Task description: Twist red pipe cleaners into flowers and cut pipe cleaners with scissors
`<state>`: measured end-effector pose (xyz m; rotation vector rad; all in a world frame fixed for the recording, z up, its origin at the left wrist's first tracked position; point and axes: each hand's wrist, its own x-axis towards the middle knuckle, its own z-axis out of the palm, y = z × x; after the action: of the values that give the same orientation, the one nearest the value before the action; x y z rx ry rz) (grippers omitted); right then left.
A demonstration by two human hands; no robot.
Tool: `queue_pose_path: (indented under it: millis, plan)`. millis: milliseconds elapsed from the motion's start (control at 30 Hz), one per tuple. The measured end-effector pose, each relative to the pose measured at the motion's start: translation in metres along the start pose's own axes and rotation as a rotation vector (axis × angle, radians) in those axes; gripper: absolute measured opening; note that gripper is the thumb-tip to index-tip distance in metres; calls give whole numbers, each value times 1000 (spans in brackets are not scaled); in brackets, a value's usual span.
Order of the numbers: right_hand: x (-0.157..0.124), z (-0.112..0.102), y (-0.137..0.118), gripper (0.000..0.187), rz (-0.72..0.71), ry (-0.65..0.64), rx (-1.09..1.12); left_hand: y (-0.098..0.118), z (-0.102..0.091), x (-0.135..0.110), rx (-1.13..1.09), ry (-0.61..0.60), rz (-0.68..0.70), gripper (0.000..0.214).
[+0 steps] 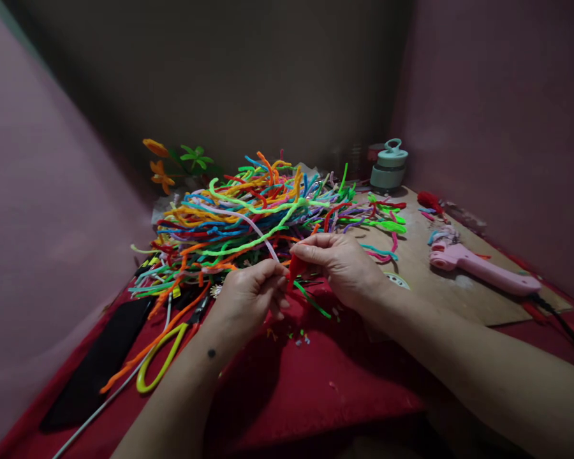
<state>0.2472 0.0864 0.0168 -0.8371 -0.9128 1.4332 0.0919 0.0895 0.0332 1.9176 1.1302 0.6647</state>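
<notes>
Between my two hands is a small red fuzzy piece (294, 268), which looks like bent pipe cleaner. My left hand (254, 288) pinches its lower left side with thumb and forefinger. From above, my right hand (332, 260) grips the same piece between thumb and fingertips. Much of it is hidden by my fingers. Just below, a short green pipe cleaner (313, 301) slants down to the right over the red cloth. Behind my hands rises a big tangled heap of coloured pipe cleaners (249, 217); a pale lilac one (253, 224) arcs down toward my fingertips.
Scissors with yellow handles (161, 360), a white cable (110, 398) and a black flat object (95, 363) lie left. A pink corded tool (488, 271) rests on a board (463, 303) at right. Behind stand a lidded bottle (389, 167) and orange pipe-cleaner flowers (161, 176). Scraps dot the red cloth (316, 389).
</notes>
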Motion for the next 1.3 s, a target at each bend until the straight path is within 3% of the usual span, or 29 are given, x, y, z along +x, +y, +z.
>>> queue_pose_path:
  millis: [200, 433, 667, 933, 1133, 1300]
  plan:
    - [-1, -1, 0, 20, -29, 5, -4, -3, -4, 0, 58, 19, 20, 13]
    - [1, -1, -1, 17, -65, 41, -22, 0, -6, 0, 298, 346, 247, 19]
    - [-1, 0, 8, 16, -21, -1, 28, -1, 8, -2, 29, 194, 50, 16]
    - [2, -3, 6, 21, -5, -46, -20, 7, 4, -1, -150, 119, -114, 18]
    - [-3, 3, 6, 18, -55, -6, -41, 5, 7, 0, -92, 61, -60, 16]
    - [-4, 5, 7, 16, -40, 46, -4, 3, 9, 2, 95, 134, 5, 13]
